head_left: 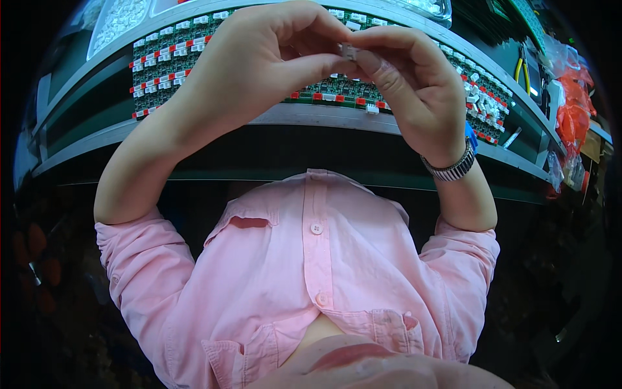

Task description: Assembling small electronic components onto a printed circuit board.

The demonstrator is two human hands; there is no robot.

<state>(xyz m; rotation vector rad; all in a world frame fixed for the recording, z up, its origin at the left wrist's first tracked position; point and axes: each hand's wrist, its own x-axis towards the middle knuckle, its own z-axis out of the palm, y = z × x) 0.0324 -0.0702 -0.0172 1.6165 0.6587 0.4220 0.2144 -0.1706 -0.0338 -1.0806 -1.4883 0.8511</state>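
Between my fingertips is a small white plastic connector point(348, 52), pinched from both sides above the work surface. My left hand point(272, 61) is closed on its left side, thumb and forefinger together. From the right, my right hand point(418, 84) grips it too, thumb against forefinger. Beneath both hands lie rows of green circuit boards point(170, 63) fitted with white and red connectors. My hands hide the middle of these rows. One loose white connector point(372, 109) sits at the front edge of the boards.
A metal rail point(285, 115) runs along the near edge. White parts fill a tray point(123, 24) at the far left; a clear container point(431, 8) stands at the back. Loose white connectors point(483, 104) lie heaped at right, near yellow-handled pliers point(521, 68) and red plastic bags point(573, 107).
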